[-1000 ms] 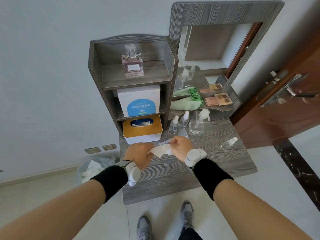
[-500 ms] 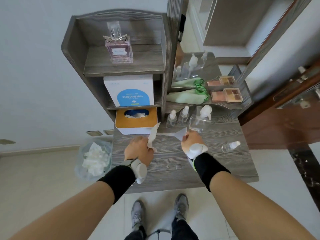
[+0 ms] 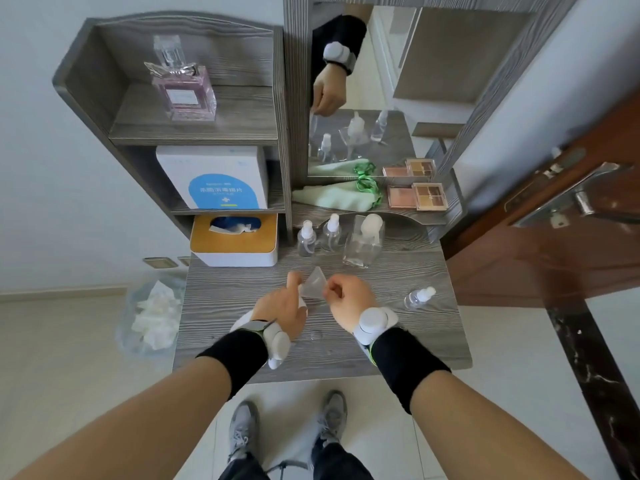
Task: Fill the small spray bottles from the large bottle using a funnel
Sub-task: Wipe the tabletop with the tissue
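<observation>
- Half a second ago the hands were apart; now the left hand and the right hand meet over the middle of the desk.
- The tissue, earlier standing up from the left hand, is now tucked low in its curled fingers, and only a white strip shows.
- The funnel has moved with the right hand from near the bottles to the gap between both hands, above the desk.
- The right hand's fingers are curled and pinch the funnel's rim on its right side. The left thumb stands upright against its left side.
- The funnel is a thin, translucent plastic cone.
- Two small spray bottles of clear plastic with white caps stand upright at the back of the desk. Just beside them, to the right, stands the large bottle, square, clear and topped by a white pump.
- A third small spray bottle lies on its side to the right of the right hand, apart from it.
- The desk is grey with a streaked wood grain.
</observation>
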A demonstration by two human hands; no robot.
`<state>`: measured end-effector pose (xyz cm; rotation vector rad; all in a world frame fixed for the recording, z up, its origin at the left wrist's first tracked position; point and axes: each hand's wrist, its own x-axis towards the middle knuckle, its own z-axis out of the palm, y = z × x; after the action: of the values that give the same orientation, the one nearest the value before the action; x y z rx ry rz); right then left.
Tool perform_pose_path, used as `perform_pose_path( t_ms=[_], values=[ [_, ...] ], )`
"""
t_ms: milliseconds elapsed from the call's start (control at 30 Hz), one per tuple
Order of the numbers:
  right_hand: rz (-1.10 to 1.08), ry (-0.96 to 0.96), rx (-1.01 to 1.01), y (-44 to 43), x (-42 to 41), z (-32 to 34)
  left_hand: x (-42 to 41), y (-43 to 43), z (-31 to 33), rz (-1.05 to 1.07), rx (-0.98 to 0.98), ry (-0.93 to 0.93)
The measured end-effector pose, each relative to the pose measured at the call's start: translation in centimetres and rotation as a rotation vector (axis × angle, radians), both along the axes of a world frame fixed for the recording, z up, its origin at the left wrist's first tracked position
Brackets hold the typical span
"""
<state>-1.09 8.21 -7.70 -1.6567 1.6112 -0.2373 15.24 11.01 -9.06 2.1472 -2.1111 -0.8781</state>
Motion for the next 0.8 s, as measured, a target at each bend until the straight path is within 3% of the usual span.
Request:
perform_pose_path(
  t_ms=[267,367,467,567,800],
  values=[
    [-0.052,0.071,-0.034,-2.4,-1.6,-1.7,5.0,1.4,-0.1,0.185,-0.055,-0.129],
    [-0.044,0.105,-0.037,-3.0,-0.9,-2.2,6.6,2.3,0.0,0.296,-0.327,-0.068],
    [-0.081,0.158,-0.034,-3.7,-0.2,-2.5,7.3,2.4,-0.2,0.271,-0.573,-0.033],
    [-0.102,0.126,0.004,-4.2,0.2,-2.9,7.0,2.1,-0.3,0.245,-0.675,-0.015],
    [-0.152,0.028,0.022,-3.2,-0.3,-3.2,2.4,4.2,-4.0,-0.073,-0.515,0.06]
  ],
)
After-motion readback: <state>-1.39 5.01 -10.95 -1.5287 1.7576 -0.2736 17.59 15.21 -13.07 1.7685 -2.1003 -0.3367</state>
